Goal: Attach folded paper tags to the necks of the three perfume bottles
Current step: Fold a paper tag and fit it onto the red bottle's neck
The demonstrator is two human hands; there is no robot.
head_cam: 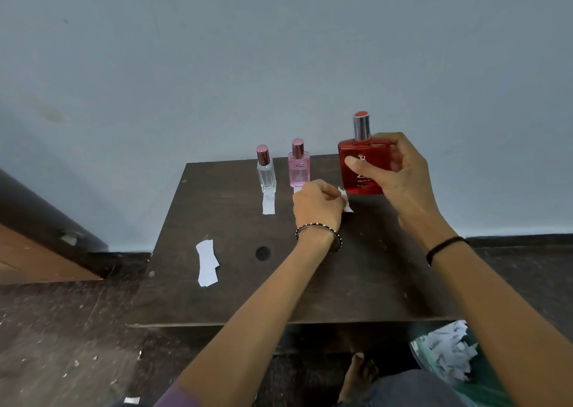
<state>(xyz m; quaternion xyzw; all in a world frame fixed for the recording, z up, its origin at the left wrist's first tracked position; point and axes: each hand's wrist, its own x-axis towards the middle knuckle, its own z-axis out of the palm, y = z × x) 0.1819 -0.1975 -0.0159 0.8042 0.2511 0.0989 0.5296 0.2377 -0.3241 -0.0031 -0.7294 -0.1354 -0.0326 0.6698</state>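
Note:
Three perfume bottles stand along the far edge of a dark wooden table. The clear bottle is at the left and has a white paper tag lying in front of it. The pink bottle is in the middle. My right hand grips the large red bottle with a silver cap, lifted slightly at the right. My left hand pinches a small white paper tag just below the red bottle.
A loose stack of white paper strips lies on the table's left side, near a round hole. A bag of paper scraps sits at the lower right on the floor. A blue-grey wall rises behind the table.

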